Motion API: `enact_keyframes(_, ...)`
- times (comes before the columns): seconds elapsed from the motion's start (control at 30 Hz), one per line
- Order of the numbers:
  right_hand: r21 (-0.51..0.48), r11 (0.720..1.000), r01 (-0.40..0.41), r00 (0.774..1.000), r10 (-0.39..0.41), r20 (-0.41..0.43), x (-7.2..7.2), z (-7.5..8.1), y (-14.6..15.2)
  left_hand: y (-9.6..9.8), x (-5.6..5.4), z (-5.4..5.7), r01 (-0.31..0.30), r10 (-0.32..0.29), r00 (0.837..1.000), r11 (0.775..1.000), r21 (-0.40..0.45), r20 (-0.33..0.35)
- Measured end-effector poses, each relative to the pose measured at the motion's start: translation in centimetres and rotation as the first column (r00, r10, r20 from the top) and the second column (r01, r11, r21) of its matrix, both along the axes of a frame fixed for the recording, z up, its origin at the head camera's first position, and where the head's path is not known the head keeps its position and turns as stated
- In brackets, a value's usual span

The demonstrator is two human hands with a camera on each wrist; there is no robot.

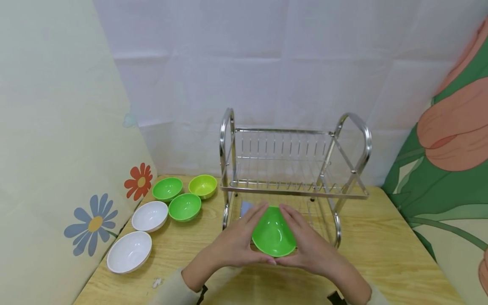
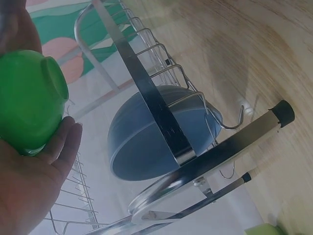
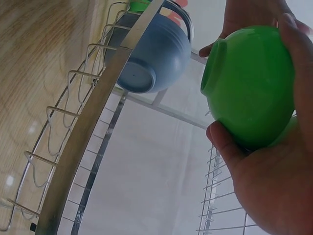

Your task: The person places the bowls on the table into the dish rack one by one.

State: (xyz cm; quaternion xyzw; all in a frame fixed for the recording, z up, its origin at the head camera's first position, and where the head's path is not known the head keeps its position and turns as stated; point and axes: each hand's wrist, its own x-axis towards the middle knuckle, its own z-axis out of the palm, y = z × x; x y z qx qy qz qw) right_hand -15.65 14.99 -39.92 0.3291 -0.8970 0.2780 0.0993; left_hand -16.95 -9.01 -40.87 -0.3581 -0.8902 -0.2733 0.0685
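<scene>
A green bowl (image 1: 273, 232) is held between both hands in front of the dish rack, its hollow side towards the head camera. My left hand (image 1: 236, 245) grips its left side and my right hand (image 1: 312, 248) the right, with the thumbs at the lower rim and the other fingers around the sides. Behind them stands the two-tier metal dish rack (image 1: 263, 191). A blue bowl (image 2: 142, 147) rests tilted in the rack's lower tier, mostly hidden from the head view. In the right wrist view the held bowl's outside and foot ring show.
Left of the rack on the wooden table (image 1: 183, 262) are a green bowl (image 1: 167, 189), another green bowl (image 1: 184, 207), a yellow-green bowl (image 1: 203, 187), a white bowl (image 1: 150, 216) and a nearer white bowl (image 1: 129, 252). Flower-patterned cloth hangs at both sides, white cloth behind.
</scene>
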Motion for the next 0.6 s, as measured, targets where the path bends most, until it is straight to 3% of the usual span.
enact_keyframes(0.17,-0.005,1.000,-0.009,1.000,0.009,0.007,0.0,0.0,0.1,-0.1,-0.1,0.0,0.015,-0.015,1.000,1.000,-0.006,0.006)
enact_keyframes(0.37,-0.077,0.996,-0.034,0.998,0.038,0.055,0.1,0.2,0.8,-0.4,-0.4,-0.3,-0.001,-0.002,0.998,0.999,0.053,0.061)
enact_keyframes(0.5,-0.165,0.985,-0.045,0.998,0.052,0.042,-0.1,0.3,1.3,-0.6,-0.4,-0.5,-0.015,0.008,0.996,0.997,0.082,0.084)
enact_keyframes(0.6,-0.275,0.960,-0.055,0.998,0.064,0.024,-0.5,0.2,1.3,-0.6,-0.3,-0.5,-0.019,0.011,0.996,0.995,0.096,0.087)
